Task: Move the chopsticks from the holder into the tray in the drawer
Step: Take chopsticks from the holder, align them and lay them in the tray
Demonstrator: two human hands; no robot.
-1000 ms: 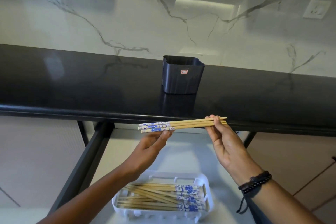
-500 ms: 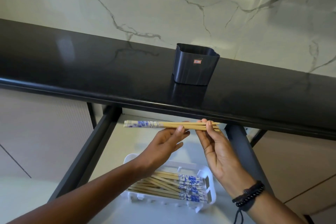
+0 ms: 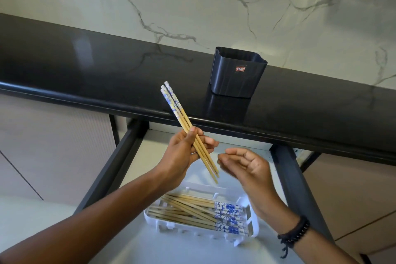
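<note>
My left hand (image 3: 184,152) grips a small bundle of wooden chopsticks (image 3: 177,111) at mid-length, above the open drawer. Their blue-and-white ends point up and to the left, and the plain tips slant down to the right. My right hand (image 3: 246,167) hovers just right of those tips, palm up, fingers loosely curled, holding nothing. Below both hands a white tray (image 3: 252,236) lies in the drawer with several chopsticks (image 3: 192,212) in it, patterned ends to the right. The black holder (image 3: 235,75) stands on the counter; no chopsticks show above its rim.
The glossy black counter (image 3: 85,66) runs across the view with a marble wall behind it. Dark drawer rails (image 3: 111,167) flank the pale drawer floor (image 3: 182,251). Light cabinet fronts sit on both sides below the counter.
My right hand has let go of the bundle and dropped away to the right. My left hand has swung the chopsticks from level to steeply slanted, patterned ends up.
</note>
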